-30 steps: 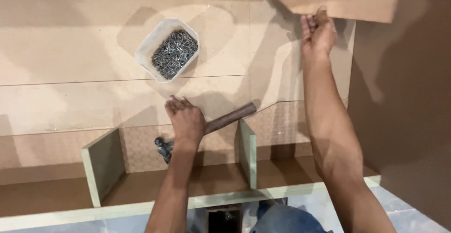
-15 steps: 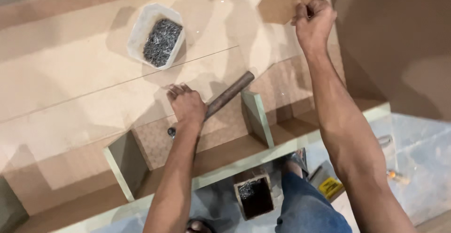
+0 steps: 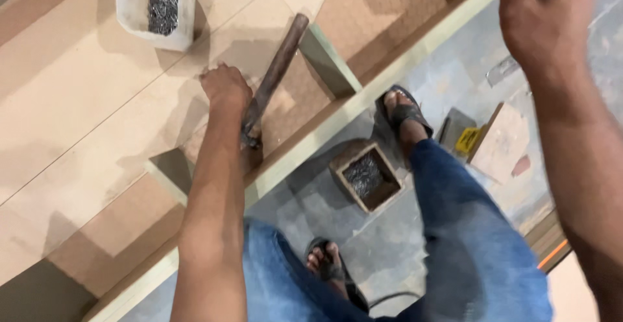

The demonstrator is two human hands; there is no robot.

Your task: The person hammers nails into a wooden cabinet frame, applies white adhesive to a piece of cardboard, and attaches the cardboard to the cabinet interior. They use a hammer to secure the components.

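Left hand [image 3: 226, 88]: knuckles pressed on board [image 3: 97, 101], steadying; grips nothing.
Hammer [image 3: 272, 79]: lying just beside it.
Right hand [image 3: 545, 17]: raised, fingers loosely spread, empty.

Your right hand [image 3: 545, 17] is blurred and cut by the top edge, so you cannot tell what its fingers hold. The tub [image 3: 154, 7] of nails, up-left of the hammer [image 3: 269, 82], is cropped at its top. Your left hand [image 3: 225, 88] and forearm partly hide the hammer's head. The small items right of the wooden box [image 3: 365, 175] are too blurred to name.
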